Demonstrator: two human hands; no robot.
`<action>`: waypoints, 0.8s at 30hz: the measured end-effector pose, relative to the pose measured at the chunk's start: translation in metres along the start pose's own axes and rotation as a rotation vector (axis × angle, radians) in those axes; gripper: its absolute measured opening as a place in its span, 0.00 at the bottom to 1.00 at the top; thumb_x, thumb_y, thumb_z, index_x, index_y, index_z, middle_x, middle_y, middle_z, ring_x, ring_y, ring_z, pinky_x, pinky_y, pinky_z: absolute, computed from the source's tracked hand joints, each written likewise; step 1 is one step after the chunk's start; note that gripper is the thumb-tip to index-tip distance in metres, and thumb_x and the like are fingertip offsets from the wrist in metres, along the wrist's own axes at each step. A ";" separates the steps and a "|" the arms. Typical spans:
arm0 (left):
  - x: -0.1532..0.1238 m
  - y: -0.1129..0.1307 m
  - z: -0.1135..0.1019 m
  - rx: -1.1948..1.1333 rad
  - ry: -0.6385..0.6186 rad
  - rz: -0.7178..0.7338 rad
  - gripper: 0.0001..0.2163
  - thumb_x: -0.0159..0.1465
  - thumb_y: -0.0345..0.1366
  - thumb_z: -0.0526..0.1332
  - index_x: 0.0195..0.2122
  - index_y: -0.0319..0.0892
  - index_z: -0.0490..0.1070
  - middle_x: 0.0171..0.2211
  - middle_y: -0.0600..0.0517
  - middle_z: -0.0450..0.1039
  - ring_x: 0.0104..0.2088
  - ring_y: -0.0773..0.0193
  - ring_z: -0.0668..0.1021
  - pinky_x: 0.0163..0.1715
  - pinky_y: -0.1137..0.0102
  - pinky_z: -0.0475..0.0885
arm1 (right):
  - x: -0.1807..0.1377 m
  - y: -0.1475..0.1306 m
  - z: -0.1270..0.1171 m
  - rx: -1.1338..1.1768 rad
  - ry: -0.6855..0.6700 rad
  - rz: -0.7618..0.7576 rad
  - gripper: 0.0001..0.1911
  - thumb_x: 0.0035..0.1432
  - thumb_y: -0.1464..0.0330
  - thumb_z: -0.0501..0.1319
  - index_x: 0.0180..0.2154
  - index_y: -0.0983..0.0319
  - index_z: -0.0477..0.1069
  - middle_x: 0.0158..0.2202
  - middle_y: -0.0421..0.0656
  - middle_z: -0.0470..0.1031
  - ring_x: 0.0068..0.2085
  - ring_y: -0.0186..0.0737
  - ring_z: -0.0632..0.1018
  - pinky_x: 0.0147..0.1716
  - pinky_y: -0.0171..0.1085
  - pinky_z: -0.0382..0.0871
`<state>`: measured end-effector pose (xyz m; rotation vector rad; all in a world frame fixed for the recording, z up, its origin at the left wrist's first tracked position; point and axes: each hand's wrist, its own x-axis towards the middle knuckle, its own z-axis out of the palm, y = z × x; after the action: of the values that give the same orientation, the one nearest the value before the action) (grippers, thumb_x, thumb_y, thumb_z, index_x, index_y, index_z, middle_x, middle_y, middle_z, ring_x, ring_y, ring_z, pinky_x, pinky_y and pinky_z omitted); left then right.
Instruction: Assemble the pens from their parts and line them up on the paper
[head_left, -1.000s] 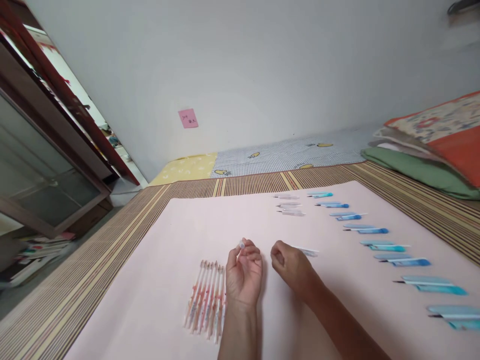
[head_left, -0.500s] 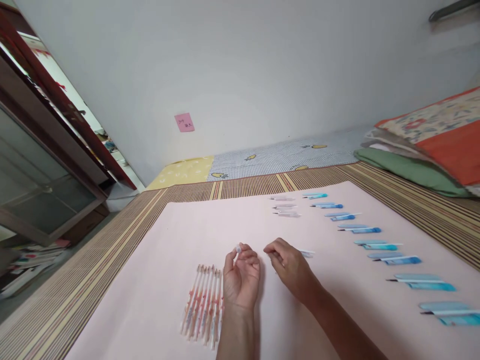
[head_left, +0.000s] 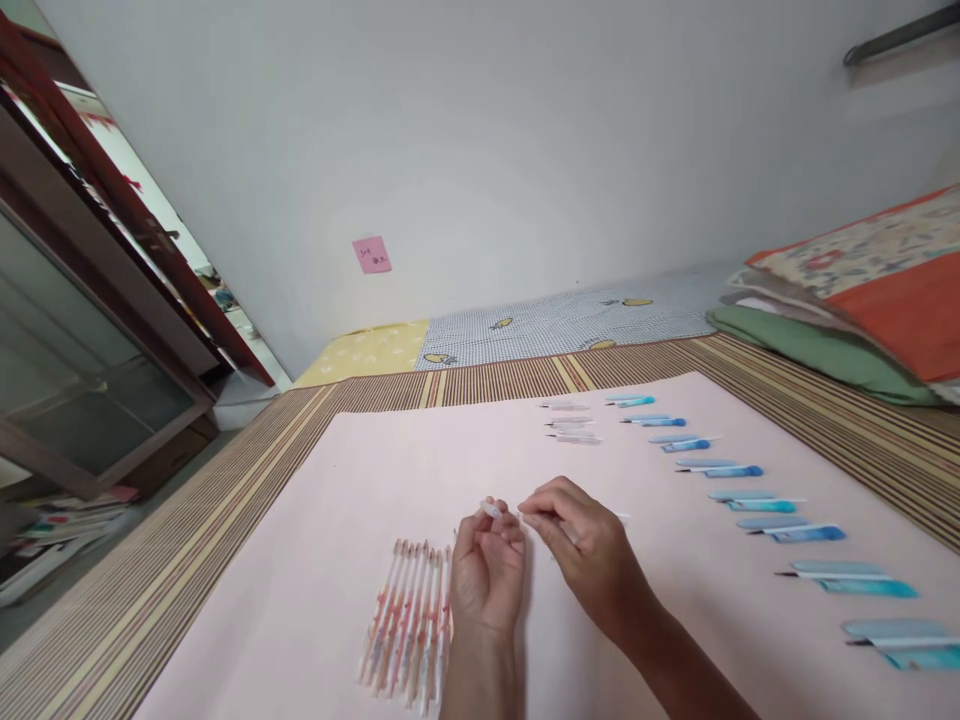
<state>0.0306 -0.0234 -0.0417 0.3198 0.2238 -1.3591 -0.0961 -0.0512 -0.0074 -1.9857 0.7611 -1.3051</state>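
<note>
My left hand (head_left: 489,575) is palm up, its thumb and fingers closed on a small whitish translucent piece, perhaps a pen cap (head_left: 490,509). Just to its right, my right hand (head_left: 581,535) makes a pinch; a pale slim part shows under its fingers, too hidden to name. Left of my left hand lies a row of several pens (head_left: 405,620) with pinkish-orange patterns and brownish tips, side by side. Beyond my right hand are several clear pen parts with thin dark-tipped refills (head_left: 574,438).
Down the right side runs a line of blue pen sets (head_left: 780,532), each a cap, a barrel and a white refill. Everything lies on a pale pink sheet (head_left: 285,580) over a striped mat (head_left: 225,510). Folded bedding (head_left: 847,340) is stacked at right; a wall stands behind.
My right hand has drawn slightly closer to my left, its fingers pinched. The whitish piece in my left hand has tipped from end-on to lying sideways. The view has shifted slightly.
</note>
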 end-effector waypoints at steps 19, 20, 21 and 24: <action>-0.005 -0.012 0.007 0.248 0.084 0.212 0.03 0.59 0.25 0.62 0.29 0.35 0.74 0.27 0.49 0.74 0.27 0.67 0.78 0.26 0.76 0.73 | -0.003 0.012 0.000 -0.158 0.037 0.041 0.04 0.62 0.72 0.56 0.35 0.58 0.69 0.31 0.41 0.75 0.33 0.38 0.77 0.34 0.35 0.72; -0.005 -0.013 0.007 0.254 0.083 0.213 0.03 0.59 0.25 0.62 0.29 0.35 0.74 0.28 0.49 0.75 0.27 0.68 0.78 0.27 0.76 0.73 | -0.002 0.011 -0.001 -0.177 0.035 0.022 0.05 0.62 0.72 0.56 0.35 0.58 0.69 0.31 0.41 0.75 0.32 0.38 0.77 0.34 0.35 0.72; -0.005 -0.013 0.007 0.260 0.080 0.215 0.02 0.59 0.25 0.63 0.29 0.35 0.74 0.28 0.49 0.75 0.27 0.68 0.78 0.27 0.77 0.73 | -0.002 0.010 -0.002 -0.199 0.032 0.001 0.05 0.62 0.72 0.55 0.35 0.58 0.68 0.31 0.41 0.74 0.32 0.38 0.77 0.33 0.35 0.72; -0.005 -0.014 0.006 0.267 0.070 0.217 0.02 0.58 0.25 0.63 0.30 0.36 0.74 0.28 0.49 0.76 0.27 0.68 0.78 0.27 0.77 0.74 | -0.002 0.009 -0.005 -0.245 0.033 -0.050 0.06 0.62 0.72 0.55 0.34 0.58 0.68 0.30 0.41 0.74 0.32 0.37 0.76 0.33 0.34 0.71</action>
<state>0.0160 -0.0236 -0.0355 0.5988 0.0622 -1.1641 -0.1020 -0.0564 -0.0135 -2.1917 0.9314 -1.3295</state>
